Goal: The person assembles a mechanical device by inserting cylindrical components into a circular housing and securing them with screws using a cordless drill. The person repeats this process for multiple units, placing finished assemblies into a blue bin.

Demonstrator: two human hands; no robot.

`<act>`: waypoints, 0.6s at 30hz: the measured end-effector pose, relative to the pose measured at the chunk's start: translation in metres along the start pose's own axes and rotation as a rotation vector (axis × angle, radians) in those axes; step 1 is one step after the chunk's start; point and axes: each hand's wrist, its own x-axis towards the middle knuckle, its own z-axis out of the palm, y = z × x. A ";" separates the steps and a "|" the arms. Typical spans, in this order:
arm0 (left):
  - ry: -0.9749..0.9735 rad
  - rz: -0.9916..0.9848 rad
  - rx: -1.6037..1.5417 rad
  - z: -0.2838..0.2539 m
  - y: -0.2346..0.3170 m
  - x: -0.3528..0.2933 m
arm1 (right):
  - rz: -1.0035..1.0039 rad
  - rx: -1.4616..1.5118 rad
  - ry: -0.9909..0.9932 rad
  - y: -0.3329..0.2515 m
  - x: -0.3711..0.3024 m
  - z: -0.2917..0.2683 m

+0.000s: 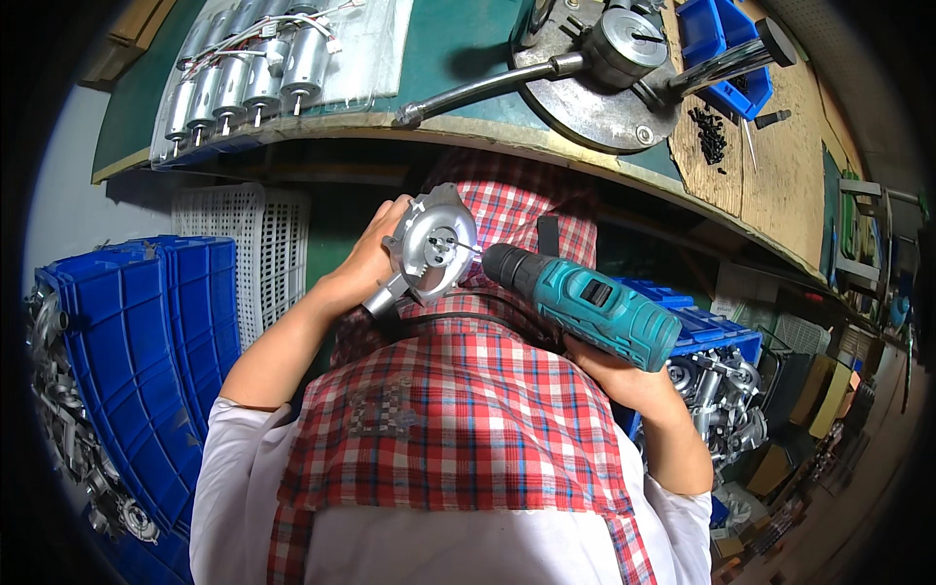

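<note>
My left hand (366,255) is closed round the edge of a silver metal blower housing (448,219), round with a short pipe stub at its lower left. Dark holes or screws show at the housing's centre. In my right hand (624,375) is a teal cordless drill (600,302), its black chuck pointing left. The thin bit reaches toward the housing's centre; whether its tip touches a screw I cannot make out. The drill body hides most of my right fingers. Both things are held above my lap, over a red checked apron (468,409).
Ahead, the workbench (448,127) carries several silver motors (307,63) with wires, a round metal fixture (624,93) with a long lever, a blue bin (726,49) and loose black screws (710,136). Blue crates (146,322) stand at left; more metal housings (721,400) fill a crate at right.
</note>
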 end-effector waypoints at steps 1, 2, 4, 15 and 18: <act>-0.001 -0.003 0.001 0.000 0.000 0.000 | -0.013 -0.013 0.002 -0.001 0.000 0.000; -0.002 -0.006 0.001 0.000 0.000 -0.001 | -0.018 -0.007 -0.009 -0.001 0.000 -0.001; -0.003 -0.009 0.019 0.000 0.000 0.000 | -0.028 0.002 -0.029 -0.003 0.001 -0.005; 0.019 0.036 0.055 0.002 -0.005 0.000 | -0.031 -0.059 -0.042 0.010 -0.005 -0.002; 0.006 0.004 0.077 0.001 0.001 0.001 | -0.015 -0.061 -0.048 0.010 -0.005 -0.002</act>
